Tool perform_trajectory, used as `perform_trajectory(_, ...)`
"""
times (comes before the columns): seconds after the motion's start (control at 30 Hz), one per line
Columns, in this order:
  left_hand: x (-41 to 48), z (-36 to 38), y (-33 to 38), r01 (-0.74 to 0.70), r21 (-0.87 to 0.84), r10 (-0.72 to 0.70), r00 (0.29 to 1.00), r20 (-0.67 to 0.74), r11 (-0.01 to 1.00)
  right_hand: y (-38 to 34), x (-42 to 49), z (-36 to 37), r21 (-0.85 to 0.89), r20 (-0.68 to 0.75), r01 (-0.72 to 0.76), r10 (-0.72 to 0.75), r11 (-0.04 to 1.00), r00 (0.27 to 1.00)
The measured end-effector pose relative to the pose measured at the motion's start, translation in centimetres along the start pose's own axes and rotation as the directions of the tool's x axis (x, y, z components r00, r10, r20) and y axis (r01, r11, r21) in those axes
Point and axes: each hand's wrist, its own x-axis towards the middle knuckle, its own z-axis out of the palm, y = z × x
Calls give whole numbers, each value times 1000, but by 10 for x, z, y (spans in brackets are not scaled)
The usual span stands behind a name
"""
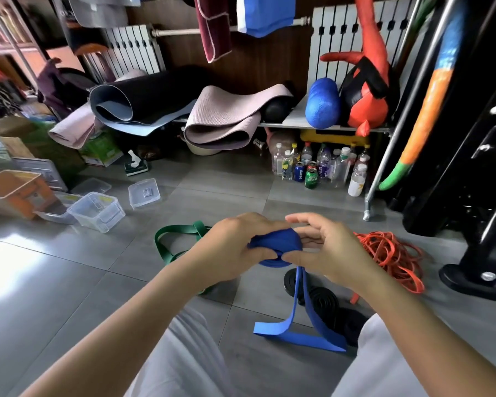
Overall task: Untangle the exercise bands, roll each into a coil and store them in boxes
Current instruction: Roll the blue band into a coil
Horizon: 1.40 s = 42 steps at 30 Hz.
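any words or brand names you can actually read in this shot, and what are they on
"PEPSI": on the blue can, on the floor under the shelf.
Green can beside it: logo too blurred to read.
Bottles around the cans: labels too small to read.
Green carton on the left: print blurred.
Clear lid on the floor: sticker unreadable.
Blue band: no print visible.

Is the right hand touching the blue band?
Touching. Head view: right hand pinches the blue band coil between thumb and fingers; left hand grips it.
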Motion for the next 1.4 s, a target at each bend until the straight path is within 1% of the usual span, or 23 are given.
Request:
perform_trajectory(0.1,-5,1,-4,74,-247,-109,985,-133,966,1,0,0,46,-25,-5,6,999,1000)
perform_trajectory(0.23,-10,6,-6,79,-553,-261,930,-259,830,3,-5,6,149,-63,30,-21,988,998)
perform_trajectory(0.3,-12,8,-4,36,-671,-292,917,-274,741,-1,-4,9,195,-92,77,-60,978,994)
perform_trajectory(0.4,-12,12,-1,-43,-821,-337,899,-281,570,-9,2,14,293,-97,130,-106,947,990)
perform_trajectory(0.47,-11,15,0,-58,-887,-369,896,-248,457,-12,7,17,353,-108,130,-98,927,989)
perform_trajectory(0.5,-10,15,0,-47,-903,-376,899,-226,428,-13,9,17,364,-115,128,-92,922,989)
perform_trajectory(0.53,-10,14,1,-29,-898,-372,904,-211,439,-15,11,16,365,-116,126,-89,923,989)
perform_trajectory(0.57,-9,12,0,-5,-866,-354,911,-210,500,-16,13,15,353,-109,123,-90,928,990)
perform_trajectory(0.6,-8,8,-1,25,-800,-328,920,-217,600,-17,15,13,327,-92,118,-92,938,991)
perform_trajectory(0.67,-7,-4,-4,103,-530,-266,933,-242,842,-18,19,11,245,-51,98,-88,965,995)
perform_trajectory(0.7,-7,-12,-5,116,-315,-201,946,-254,942,-18,22,10,205,-32,84,-79,975,996)
perform_trajectory(0.73,-7,-19,-6,92,-99,-113,966,-231,991,-17,25,10,171,-11,68,-67,983,998)
perform_trajectory(0.77,-7,-25,-6,49,57,-39,984,-171,997,-18,27,10,142,16,53,-56,988,998)
perform_trajectory(0.8,-7,-30,-6,10,147,4,996,-94,989,-19,29,10,116,49,48,-54,992,997)
perform_trajectory(0.87,-5,-35,-4,-39,215,38,999,11,976,-23,34,12,86,97,59,-67,995,993)
perform_trajectory(0.93,-4,-39,-5,-41,199,42,999,0,979,-27,36,13,112,87,58,-68,992,994)
perform_trajectory(1.0,-5,-41,-10,-7,107,16,996,-88,994,-28,38,13,160,57,50,-60,986,997)
perform_trajectory(1.1,-8,-42,-13,78,-193,-128,956,-262,978,-27,41,13,204,40,55,-65,977,997)
perform_trajectory(1.17,-6,-43,-12,72,-368,-205,919,-337,927,-29,44,14,274,23,71,-81,959,996)
perform_trajectory(1.23,-3,-44,-8,15,-500,-239,891,-386,866,-36,50,15,338,1,111,-119,935,993)
perform_trajectory(1.3,2,-46,-4,-43,-638,-288,868,-405,769,-45,58,16,380,-37,156,-154,912,987)
perform_trajectory(1.37,7,-47,0,-52,-722,-349,850,-395,690,-54,65,15,386,-80,195,-178,902,981)
perform_trajectory(1.4,8,-48,1,-38,-730,-364,848,-385,683,-56,67,14,376,-91,204,-183,904,979)
